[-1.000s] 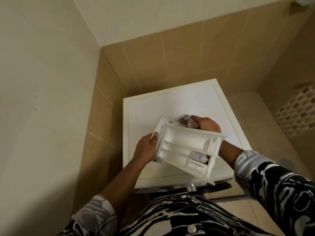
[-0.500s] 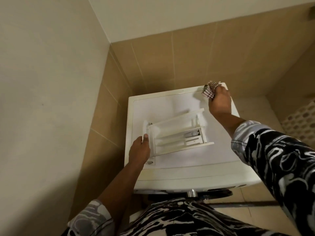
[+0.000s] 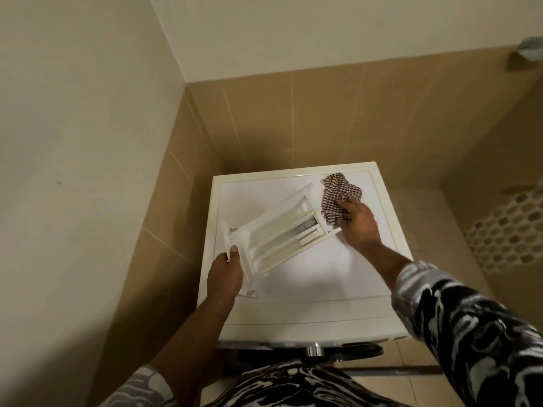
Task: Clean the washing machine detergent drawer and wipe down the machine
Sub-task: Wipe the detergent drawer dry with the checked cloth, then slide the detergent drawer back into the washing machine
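Observation:
The white detergent drawer [image 3: 279, 230] lies at an angle on top of the white washing machine [image 3: 317, 277], its compartments facing up. My left hand [image 3: 224, 276] grips the drawer's front panel at its near left end, thumb on the panel's edge. My right hand [image 3: 358, 223] holds a red-and-white checked cloth [image 3: 338, 196] just past the drawer's far right end, with the cloth bunched on the machine's top near the back right corner.
The machine stands in a corner, with a beige wall on the left and tan tiles behind. To the right is tiled floor and a wall with a hexagon mosaic [image 3: 511, 230]. The machine's dark door and a chrome knob [image 3: 316, 351] show below its front edge.
The drawer went from being held up and tilted to lying on the machine's top. My right hand carried the cloth to the back right corner, then drew it back to the drawer's far end.

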